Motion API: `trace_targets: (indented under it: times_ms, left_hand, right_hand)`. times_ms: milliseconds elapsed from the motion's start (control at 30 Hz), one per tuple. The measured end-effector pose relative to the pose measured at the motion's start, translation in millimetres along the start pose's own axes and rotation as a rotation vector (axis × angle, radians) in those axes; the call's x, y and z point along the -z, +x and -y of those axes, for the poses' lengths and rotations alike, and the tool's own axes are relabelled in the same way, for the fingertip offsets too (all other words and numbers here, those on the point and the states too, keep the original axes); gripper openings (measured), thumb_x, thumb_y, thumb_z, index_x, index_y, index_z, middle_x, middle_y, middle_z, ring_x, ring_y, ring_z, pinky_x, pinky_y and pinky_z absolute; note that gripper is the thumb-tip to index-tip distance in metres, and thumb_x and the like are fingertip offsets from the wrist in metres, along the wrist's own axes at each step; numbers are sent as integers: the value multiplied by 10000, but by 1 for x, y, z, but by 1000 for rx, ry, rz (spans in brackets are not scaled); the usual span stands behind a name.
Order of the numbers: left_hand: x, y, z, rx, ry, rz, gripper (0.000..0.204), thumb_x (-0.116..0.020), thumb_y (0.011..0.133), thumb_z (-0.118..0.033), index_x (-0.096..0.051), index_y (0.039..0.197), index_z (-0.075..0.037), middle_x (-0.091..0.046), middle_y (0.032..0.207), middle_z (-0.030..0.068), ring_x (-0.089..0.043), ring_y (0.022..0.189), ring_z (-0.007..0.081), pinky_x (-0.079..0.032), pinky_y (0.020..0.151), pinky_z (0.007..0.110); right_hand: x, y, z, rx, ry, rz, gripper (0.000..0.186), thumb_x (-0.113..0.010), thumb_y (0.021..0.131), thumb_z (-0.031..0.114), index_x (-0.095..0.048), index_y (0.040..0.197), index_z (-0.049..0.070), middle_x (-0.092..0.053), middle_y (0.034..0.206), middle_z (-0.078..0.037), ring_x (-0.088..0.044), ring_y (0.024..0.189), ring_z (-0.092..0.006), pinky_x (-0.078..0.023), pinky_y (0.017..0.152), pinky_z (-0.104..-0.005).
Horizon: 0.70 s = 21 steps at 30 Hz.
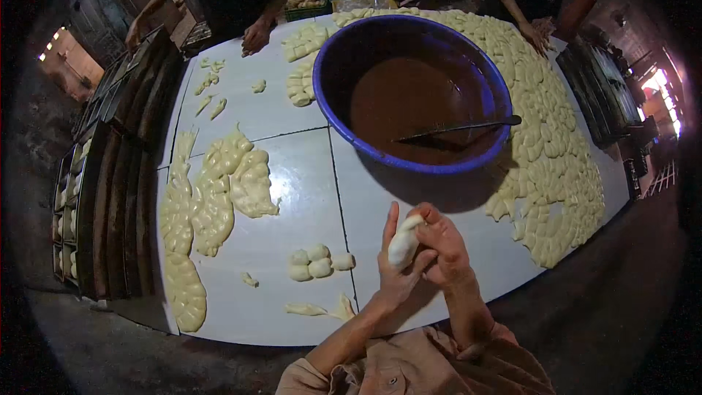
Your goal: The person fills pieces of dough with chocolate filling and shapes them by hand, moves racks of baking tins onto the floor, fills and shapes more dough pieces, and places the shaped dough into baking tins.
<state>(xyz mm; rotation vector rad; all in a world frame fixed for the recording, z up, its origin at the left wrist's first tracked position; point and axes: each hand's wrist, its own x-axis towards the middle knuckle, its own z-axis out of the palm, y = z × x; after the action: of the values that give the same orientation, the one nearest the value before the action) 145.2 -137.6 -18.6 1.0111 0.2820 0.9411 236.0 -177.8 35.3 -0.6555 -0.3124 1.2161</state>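
A pale lump of dough (403,249) is held between my two hands above the near part of the white table. My left hand (395,278) cups it from below and the left, its fingers pointing up. At the lump's upper end, the fingers of my right hand (443,247) grip a narrower bit of the dough. Left of my hands, several small dough balls (319,261) sit in a close cluster on the table. Nearer to me lie thin dough scraps (322,310).
A big blue tub (319,95) of brown filling holds a dark-handled tool (468,127). Dough sheets (213,190) lie left, and a broad dough spread (548,146) covers the right side. Stacked trays (117,205) flank the table (292,175). Two people's hands (256,35) rest at its far edge.
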Motion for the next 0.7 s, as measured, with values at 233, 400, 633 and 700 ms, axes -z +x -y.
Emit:
trace_targets:
  times_ms: [233, 400, 633, 700]
  left_hand:
    - [44, 9, -29, 466, 322, 134, 586, -656, 934, -91, -382, 1449, -33, -588, 1296, 187, -631, 1094, 207, -516, 938, 334]
    - [54, 16, -48, 532, 487, 125, 390, -631, 958, -150, -555, 1308, 4, -669, 1179, 171, -636, 1105, 215, -511, 943, 346]
    - [67, 6, -48, 597, 447, 129, 374, -626, 964, -146, -559, 1296, 13, -663, 1179, 155, -630, 1103, 203, -505, 948, 332]
    - [71, 9, -33, 509, 414, 103, 377, -628, 965, -174, -571, 1293, 2, -680, 1153, 131, -652, 1051, 185, -515, 900, 307]
  right_hand:
    - [9, 122, 103, 115, -989, -134, 171, -561, 943, 141, -608, 1059, 25, -673, 953, -97, -659, 882, -185, -518, 785, -329]
    - [65, 184, 97, -256, -2113, 221, 294, -569, 884, 241, -644, 1072, 28, -679, 1038, -219, -654, 963, -408, -498, 822, -490]
    - [37, 174, 106, -391, -1654, 271, 306, -597, 878, 290, -633, 998, 11, -667, 876, -103, -651, 805, -226, -515, 739, -364]
    - [26, 166, 100, -363, -1101, 168, 251, -638, 909, 265, -608, 997, 32, -633, 827, -54, -613, 704, -144, -502, 609, -301]
